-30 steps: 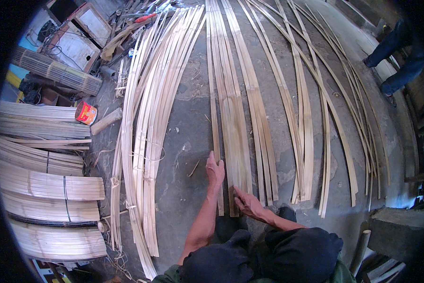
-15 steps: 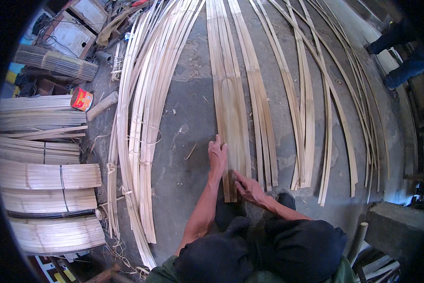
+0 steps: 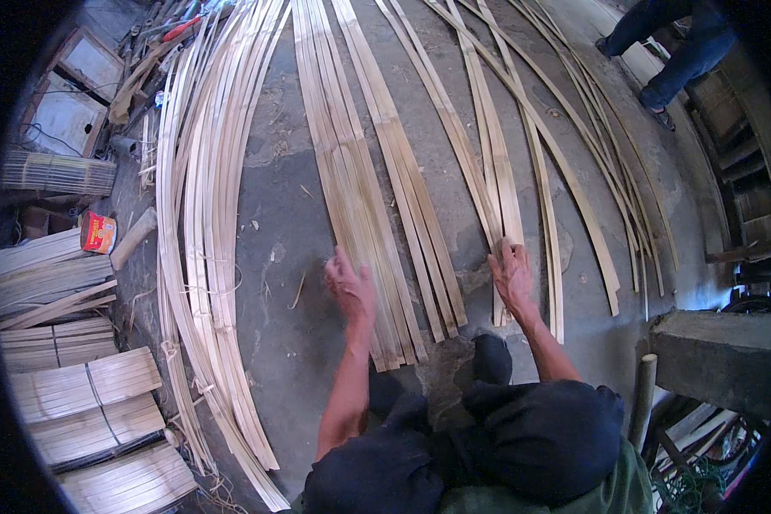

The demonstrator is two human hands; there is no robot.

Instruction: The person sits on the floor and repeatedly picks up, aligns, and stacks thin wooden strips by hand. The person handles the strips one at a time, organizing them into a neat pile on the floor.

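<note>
Where row (image 3: 347,171), mid-frame, is touched by left hand (image 3: 348,287), loosely open, alignment is perhaps steadied | centre-right: strips (image 3: 504,201) covered by right hand (image 3: 512,278), grip unclear

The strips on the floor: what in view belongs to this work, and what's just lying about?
Seemingly part of the work:
left hand, at the left edge of the wide row of strips
right hand, over the pale strips
narrow group of strips, between them

Seemingly just lying about:
red container
wooden cylinder
concrete block
</note>
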